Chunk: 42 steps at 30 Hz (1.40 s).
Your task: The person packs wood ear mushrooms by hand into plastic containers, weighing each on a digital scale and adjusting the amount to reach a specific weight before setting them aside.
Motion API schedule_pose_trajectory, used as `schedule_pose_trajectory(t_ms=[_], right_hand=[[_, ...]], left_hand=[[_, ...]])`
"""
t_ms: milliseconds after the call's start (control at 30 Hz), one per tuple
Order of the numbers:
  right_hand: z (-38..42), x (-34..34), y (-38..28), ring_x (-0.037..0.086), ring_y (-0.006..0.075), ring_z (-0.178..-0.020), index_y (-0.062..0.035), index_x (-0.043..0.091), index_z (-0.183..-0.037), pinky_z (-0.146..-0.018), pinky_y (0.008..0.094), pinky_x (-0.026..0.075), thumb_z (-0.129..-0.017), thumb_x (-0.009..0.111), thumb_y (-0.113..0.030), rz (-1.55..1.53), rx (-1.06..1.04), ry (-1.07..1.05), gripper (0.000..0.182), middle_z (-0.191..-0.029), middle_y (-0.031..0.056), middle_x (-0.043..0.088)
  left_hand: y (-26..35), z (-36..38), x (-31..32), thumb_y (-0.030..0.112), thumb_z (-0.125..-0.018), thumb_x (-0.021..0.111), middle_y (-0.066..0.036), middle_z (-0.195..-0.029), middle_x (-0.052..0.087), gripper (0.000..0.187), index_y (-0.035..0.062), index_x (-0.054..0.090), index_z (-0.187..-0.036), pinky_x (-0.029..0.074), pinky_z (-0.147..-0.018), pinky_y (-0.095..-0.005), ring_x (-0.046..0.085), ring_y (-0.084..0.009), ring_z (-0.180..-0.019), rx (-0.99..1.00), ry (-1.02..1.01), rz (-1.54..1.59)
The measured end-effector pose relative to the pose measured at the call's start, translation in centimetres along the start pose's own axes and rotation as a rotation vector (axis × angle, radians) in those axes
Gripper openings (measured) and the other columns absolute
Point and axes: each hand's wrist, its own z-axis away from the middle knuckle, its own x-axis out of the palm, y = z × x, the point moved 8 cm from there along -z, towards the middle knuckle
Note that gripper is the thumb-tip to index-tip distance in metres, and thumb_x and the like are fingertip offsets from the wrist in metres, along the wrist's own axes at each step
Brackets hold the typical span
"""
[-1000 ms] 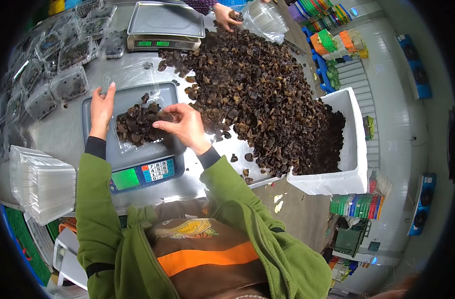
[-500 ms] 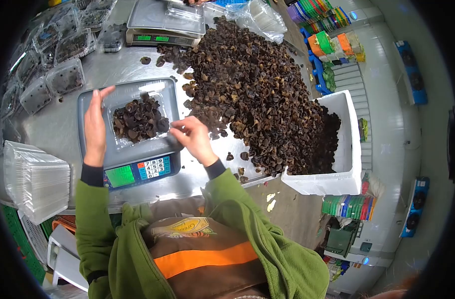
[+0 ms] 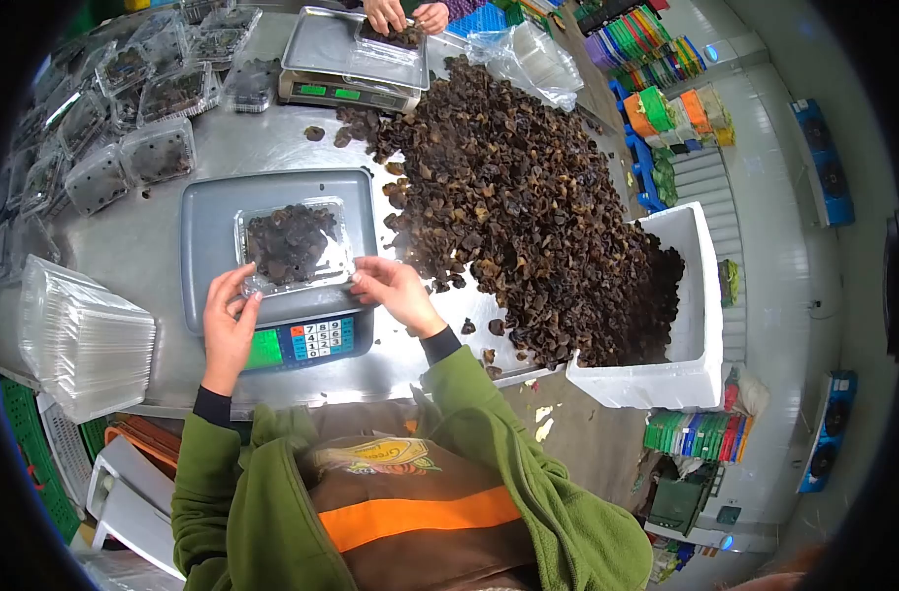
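A clear plastic clamshell box with dark wood ear mushrooms inside lies on the platform of a grey digital scale; its lid appears folded over them. My left hand pinches the box's near left corner between curled fingers and thumb. On the near right corner, my right hand grips the rim with thumb and fingers. Below the box, the scale's green display and keypad face me. A large heap of loose wood ear mushrooms spreads to the right of the scale.
Filled clamshell boxes crowd the back left, and stacked plastic trays stand at the left edge. A white foam box lies tipped at the right. Across the table, a co-worker's hands work over a second scale.
Both hands have come to the near corners of the box, the left one moving down from its side. The lid now appears over the mushrooms. A co-worker's hands and a filled box appear on the far scale.
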Motion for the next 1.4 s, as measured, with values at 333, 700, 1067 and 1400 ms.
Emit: schedule_pose_trajectory(t_ms=[333, 700, 1067, 1400], right_hand=[[-2.5, 1.5, 1.6, 0.069, 0.0161, -0.076, -0.001, 0.058, -0.1, -0.065, 0.0255, 0.056, -0.089, 0.067, -0.008, -0.211, 0.155, 0.113, 0.016, -0.087, 0.008, 0.068], [-4.0, 9.4, -15.1, 0.066, 0.014, -0.093, 0.0011, 0.056, -0.13, -0.078, 0.0263, 0.054, -0.093, 0.068, -0.013, -0.123, -0.313, -0.252, 0.041, -0.102, 0.0077, 0.068], [9.1, -10.5, 9.0, 0.063, 0.0093, -0.077, -0.002, 0.065, -0.11, -0.065, 0.0249, 0.051, -0.094, 0.062, -0.014, -0.062, 0.016, 0.719, 0.02, -0.088, 0.0032, 0.068], [5.3, -11.6, 9.4, 0.042, 0.0375, -0.131, -0.0065, 0.047, -0.139, -0.105, 0.0458, 0.04, -0.076, 0.081, -0.027, 0.653, -0.047, 1.008, 0.075, -0.147, 0.0232, 0.036]], left_hand=[[-5.8, -2.6, -0.2, -0.002, -0.091, 0.058, -0.016, -0.099, 0.064, 0.019, -0.0043, 0.051, -0.109, 0.061, -0.082, -0.0416, 0.068, -0.0272, -0.09, -0.503, 0.028, 0.779], [7.9, -11.1, -24.9, 0.019, -0.095, 0.065, -0.016, -0.106, 0.062, 0.023, 0.0004, 0.055, -0.105, 0.056, -0.094, -0.0432, 0.065, -0.0275, -0.1, 0.238, 0.558, 0.902], [1.9, 10.3, -31.6, 0.016, -0.101, 0.055, -0.016, -0.111, 0.069, 0.028, -0.0083, 0.064, -0.113, 0.048, -0.09, -0.0307, 0.064, -0.0225, -0.098, -0.319, 0.157, -0.811], [5.9, 9.5, -28.0, 0.03, -0.097, 0.059, -0.024, -0.111, 0.069, 0.041, -0.0072, 0.068, -0.113, 0.048, -0.093, -0.0394, 0.065, -0.0357, -0.101, -0.401, 0.295, -0.92]])
